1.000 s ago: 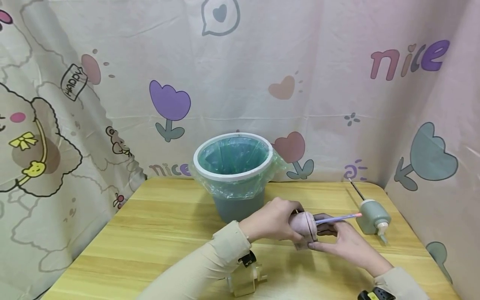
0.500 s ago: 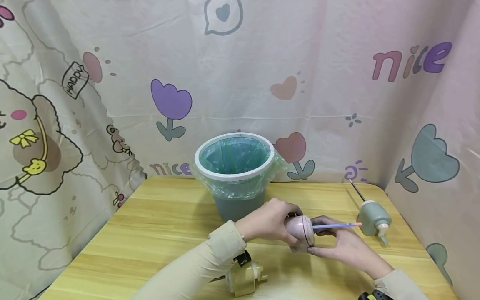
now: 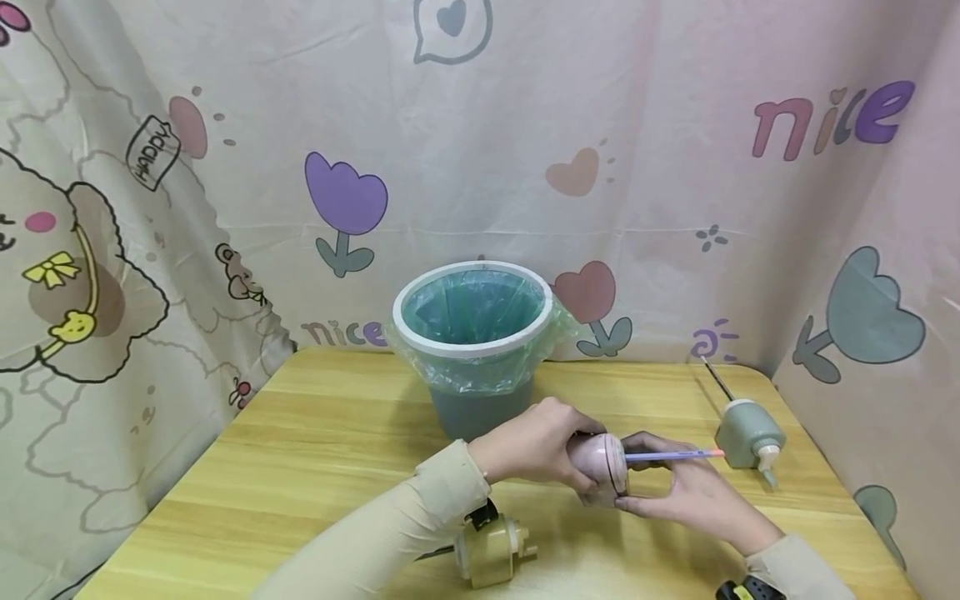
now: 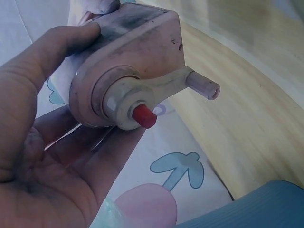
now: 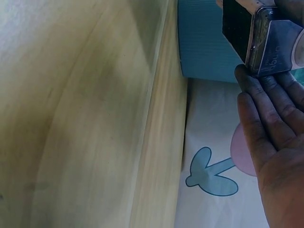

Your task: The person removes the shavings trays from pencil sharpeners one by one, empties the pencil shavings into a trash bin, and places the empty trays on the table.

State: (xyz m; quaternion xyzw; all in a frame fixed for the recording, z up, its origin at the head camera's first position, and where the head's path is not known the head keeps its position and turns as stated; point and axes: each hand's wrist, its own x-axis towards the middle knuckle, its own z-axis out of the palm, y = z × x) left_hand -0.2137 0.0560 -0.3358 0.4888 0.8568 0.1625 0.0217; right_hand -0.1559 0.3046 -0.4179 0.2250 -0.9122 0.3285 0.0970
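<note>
A pink crank pencil sharpener (image 3: 595,457) is held just above the table, in front of the bin. My left hand (image 3: 536,443) grips its body from the left; in the left wrist view its crank handle (image 4: 166,88) and a red tip (image 4: 144,117) at the hub show. Out of the sharpener's front a blue-violet pencil (image 3: 667,455) with a pink end sticks to the right. My right hand (image 3: 697,492) holds the front end between thumb and fingers. In the right wrist view these fingers (image 5: 266,107) lie along the sharpener's clear front edge, darkly smudged.
A teal bin (image 3: 480,408) with a white rim and green liner stands behind the hands. A yellow sharpener (image 3: 491,554) lies near the left forearm, a dark pencil in it. Another, grey-green sharpener (image 3: 750,433) with a pencil lies at the right. Patterned curtains surround the wooden table (image 3: 322,417).
The sharpener has shifted slightly left, and the pencil has swung from sloping up to nearly level. Both hands keep their hold. The head view has shifted a little.
</note>
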